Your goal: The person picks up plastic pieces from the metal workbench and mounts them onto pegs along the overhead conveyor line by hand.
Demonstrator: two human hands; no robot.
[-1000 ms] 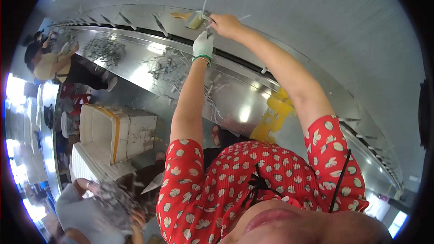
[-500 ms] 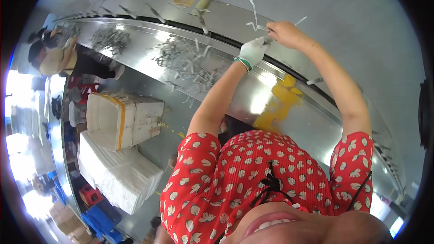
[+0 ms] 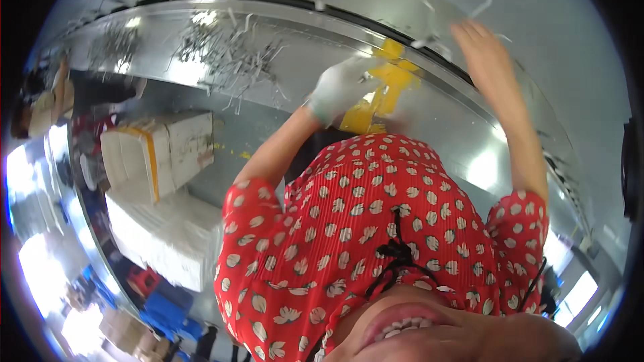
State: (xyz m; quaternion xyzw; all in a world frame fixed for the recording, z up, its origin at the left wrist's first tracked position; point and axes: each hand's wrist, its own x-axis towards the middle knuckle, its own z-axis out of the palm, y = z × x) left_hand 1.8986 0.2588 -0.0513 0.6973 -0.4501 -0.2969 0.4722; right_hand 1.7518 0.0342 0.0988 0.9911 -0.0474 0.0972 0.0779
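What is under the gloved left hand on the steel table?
Under the gloved left hand lies a yellow patch on the steel table. Thin metal pieces lie beside it. Whatever the palm covers is hidden.

Right hand point(image 3: 486, 53) blurred (grip unclear).

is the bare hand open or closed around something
Open: the right hand is raised with fingers spread above the metal table; blur hides whether it touches anything.

Two hands up at the shiny metal bench point(image 3: 469, 154): one in a white glove point(image 3: 341, 87), one bare point(image 3: 484, 50). Two heaps of small grey metal pieces point(image 3: 225, 53) point(image 3: 114, 43), too many to count. One yellow patch point(image 3: 379, 94). Two white foam boxes point(image 3: 161, 151) point(image 3: 168, 234).
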